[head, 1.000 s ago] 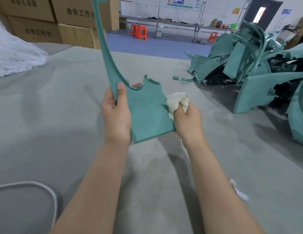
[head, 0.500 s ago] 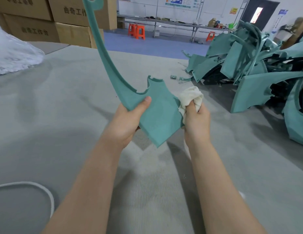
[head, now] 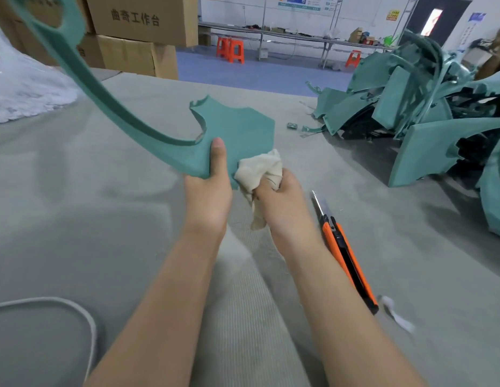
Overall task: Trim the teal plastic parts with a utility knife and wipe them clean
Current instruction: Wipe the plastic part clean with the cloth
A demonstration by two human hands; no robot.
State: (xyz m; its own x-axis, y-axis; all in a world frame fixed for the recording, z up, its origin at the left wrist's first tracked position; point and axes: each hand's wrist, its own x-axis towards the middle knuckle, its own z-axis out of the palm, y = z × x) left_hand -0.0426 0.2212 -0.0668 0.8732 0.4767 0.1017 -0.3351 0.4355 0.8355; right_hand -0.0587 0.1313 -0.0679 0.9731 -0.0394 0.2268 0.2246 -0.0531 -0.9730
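My left hand (head: 208,191) grips the near edge of a teal plastic part (head: 237,129), thumb on top. The part is a flat panel with a long curved arm that sweeps up to the top left. My right hand (head: 279,196) is shut on a crumpled cream cloth (head: 260,170), which presses against the panel's near right corner. An orange and black utility knife (head: 343,252) lies on the grey mat just right of my right forearm, its blade extended and pointing away from me.
A heap of teal parts (head: 427,107) fills the right side of the grey padded table (head: 76,205). Cardboard boxes (head: 137,32) and a white plastic bag (head: 25,90) sit at the far left. A white cord (head: 76,311) loops at the near left.
The teal part has tilted down to lie flatter, its arm swinging left. My hands moved closer together, and the cloth went from the panel's right edge to its near corner. The knife has come into view.
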